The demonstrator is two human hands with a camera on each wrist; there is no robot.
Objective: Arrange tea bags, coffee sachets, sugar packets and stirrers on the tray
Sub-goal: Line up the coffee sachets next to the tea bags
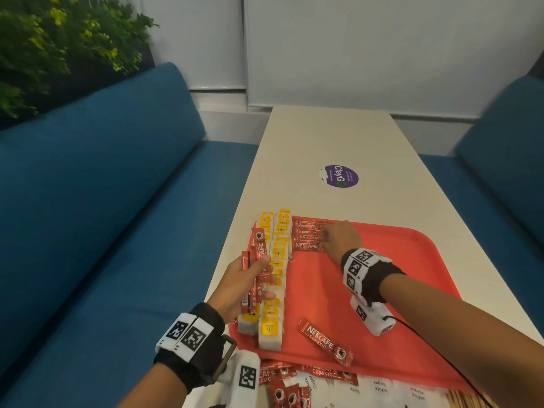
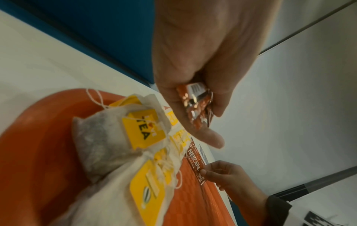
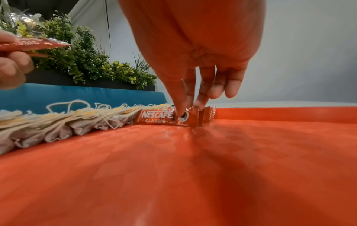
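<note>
Pinching a coffee sachet [image 3: 166, 119] on the tray [image 1: 412, 260], your right hand [image 1: 343, 241] works; your left hand [image 1: 244, 285] grips spare sachets [image 1: 256, 272].

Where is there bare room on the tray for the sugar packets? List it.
Free: the tray's right half, and its middle between the coffee row and the loose sachet. Crowded: the left edge, filled by tea bags under the left hand with its sachets; the right hand covers the row's end.
</note>
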